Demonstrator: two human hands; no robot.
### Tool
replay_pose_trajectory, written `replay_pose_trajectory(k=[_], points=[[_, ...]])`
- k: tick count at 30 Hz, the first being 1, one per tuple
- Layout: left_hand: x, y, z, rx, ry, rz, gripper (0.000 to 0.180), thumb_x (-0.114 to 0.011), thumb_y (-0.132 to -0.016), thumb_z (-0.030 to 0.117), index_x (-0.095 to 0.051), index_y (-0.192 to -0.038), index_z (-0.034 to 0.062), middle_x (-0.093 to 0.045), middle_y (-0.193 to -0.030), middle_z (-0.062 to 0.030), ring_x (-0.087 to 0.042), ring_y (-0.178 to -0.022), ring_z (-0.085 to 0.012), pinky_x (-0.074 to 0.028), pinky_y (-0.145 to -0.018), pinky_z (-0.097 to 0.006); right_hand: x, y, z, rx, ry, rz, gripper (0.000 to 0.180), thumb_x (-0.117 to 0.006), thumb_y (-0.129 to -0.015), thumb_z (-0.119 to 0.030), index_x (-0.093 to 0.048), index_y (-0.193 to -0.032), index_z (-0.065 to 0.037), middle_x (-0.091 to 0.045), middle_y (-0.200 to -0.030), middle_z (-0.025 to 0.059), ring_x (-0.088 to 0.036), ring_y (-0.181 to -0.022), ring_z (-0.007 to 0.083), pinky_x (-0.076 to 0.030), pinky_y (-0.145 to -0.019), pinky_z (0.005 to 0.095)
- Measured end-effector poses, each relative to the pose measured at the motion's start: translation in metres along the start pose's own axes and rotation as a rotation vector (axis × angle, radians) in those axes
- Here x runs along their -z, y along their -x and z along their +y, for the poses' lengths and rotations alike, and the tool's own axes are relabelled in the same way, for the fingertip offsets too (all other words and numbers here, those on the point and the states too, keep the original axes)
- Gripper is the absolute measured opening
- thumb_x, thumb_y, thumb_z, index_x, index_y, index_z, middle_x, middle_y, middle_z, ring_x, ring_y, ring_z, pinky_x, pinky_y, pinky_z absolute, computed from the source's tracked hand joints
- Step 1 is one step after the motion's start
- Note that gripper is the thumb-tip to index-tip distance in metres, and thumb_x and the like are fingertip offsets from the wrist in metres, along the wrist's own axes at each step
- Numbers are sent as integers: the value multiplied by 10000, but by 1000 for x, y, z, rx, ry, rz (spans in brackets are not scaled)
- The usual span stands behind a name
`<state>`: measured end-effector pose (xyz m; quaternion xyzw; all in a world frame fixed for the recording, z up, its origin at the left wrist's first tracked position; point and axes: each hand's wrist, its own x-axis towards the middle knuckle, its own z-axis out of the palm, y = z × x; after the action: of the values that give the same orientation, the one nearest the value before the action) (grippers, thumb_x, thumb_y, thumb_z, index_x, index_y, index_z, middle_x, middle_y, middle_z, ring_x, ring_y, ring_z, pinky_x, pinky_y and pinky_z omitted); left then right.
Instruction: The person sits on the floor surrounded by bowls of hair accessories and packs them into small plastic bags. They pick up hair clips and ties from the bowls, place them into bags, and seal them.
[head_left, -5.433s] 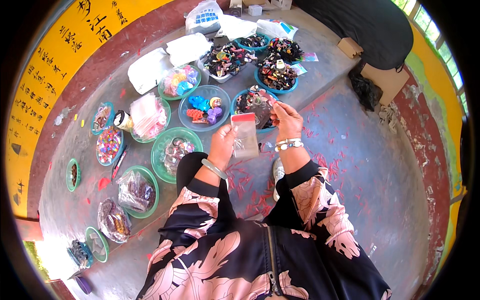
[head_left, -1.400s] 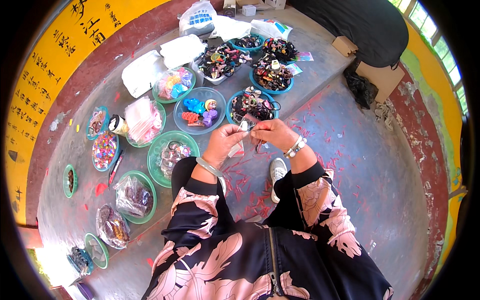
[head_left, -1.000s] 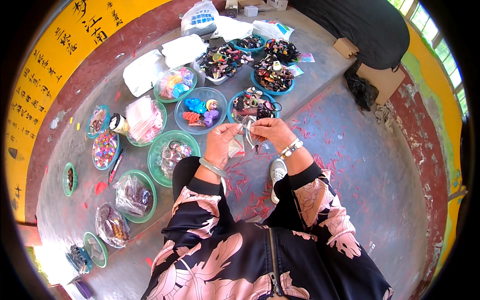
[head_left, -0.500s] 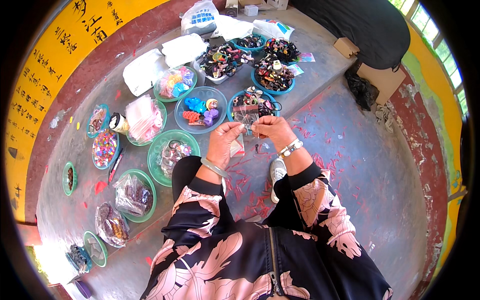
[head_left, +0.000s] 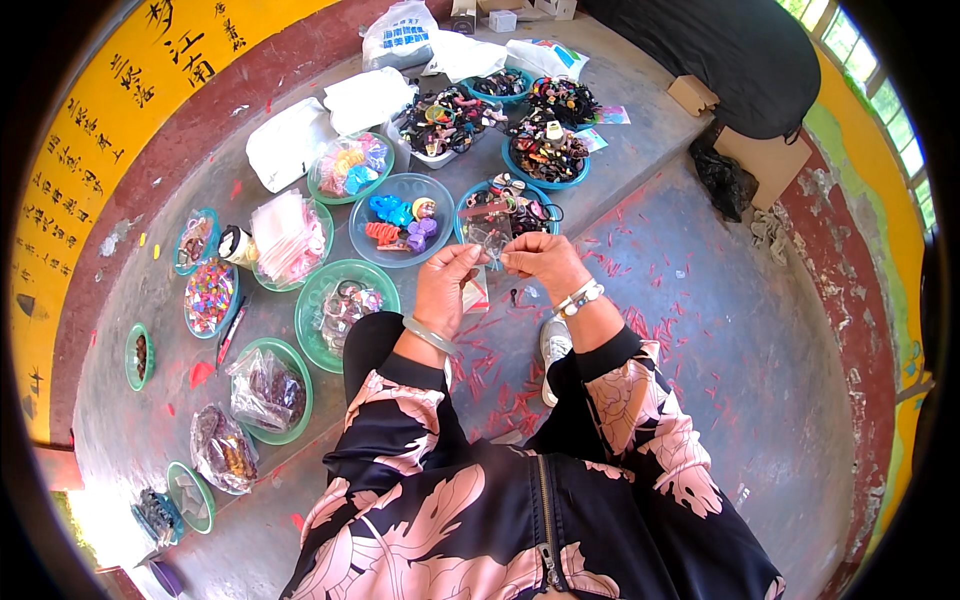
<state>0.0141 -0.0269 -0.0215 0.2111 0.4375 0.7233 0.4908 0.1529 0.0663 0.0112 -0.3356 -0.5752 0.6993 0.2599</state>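
Between my two hands hangs a small clear plastic bag with a reddish-brown band along its far edge. My left hand pinches its near left side between thumb and fingertips. The near right corner is pinched by my right hand. Whatever is inside the bag is too small to make out. Just beyond it sits a blue basin of dark hair ties, partly covered by the bag and my fingers. A clear basin with blue, orange and purple scrunchies stands to the left of it.
More basins of dark hair ties stand farther back. Left are a green basin, a stack of pink-white packets, a bowl of colourful bits and bagged brown items. Red scraps litter the lower floor by my shoe.
The clear bag has tilted and crumpled between my fingertips, its reddish-brown band now slanting. Both hands have shifted only slightly and keep their pinch.
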Motion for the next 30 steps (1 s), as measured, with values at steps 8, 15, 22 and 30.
replay_pose_trajectory(k=[8,15,22,30], points=[[-3,3,-3,-135,-254,47,199,-617,-824,197,-590,-918,24,-590,-792,6,-517,-674,-53,-425,-622,-202,-12,5,-1,291,751,354,95,-640,-681,-134,-619,-734,-58,-612,-673,74,-585,-603,210,-455,-548,322],[-11,5,-14,-53,-117,-71,171,-572,-849,188,-581,-898,25,-587,-779,-2,-512,-635,-45,-429,-538,-187,-33,11,2,680,1189,367,97,-614,-687,-134,-549,-681,-62,-565,-705,89,-556,-695,284,-454,-620,392],[4,-2,-18,19,-126,-44,150,-513,-872,168,-575,-888,32,-603,-771,-18,-538,-646,-56,-416,-523,-183,-38,16,6,577,972,227,158,-675,-647,-142,-564,-705,-45,-576,-707,93,-565,-708,271,-452,-617,365],[0,8,-3,68,-203,-76,159,-515,-870,169,-588,-920,36,-627,-815,-30,-573,-733,-73,-426,-533,-203,0,-5,5,271,288,210,237,-716,-690,-152,-614,-829,10,-615,-781,37,-555,-684,104,-459,-682,243]])
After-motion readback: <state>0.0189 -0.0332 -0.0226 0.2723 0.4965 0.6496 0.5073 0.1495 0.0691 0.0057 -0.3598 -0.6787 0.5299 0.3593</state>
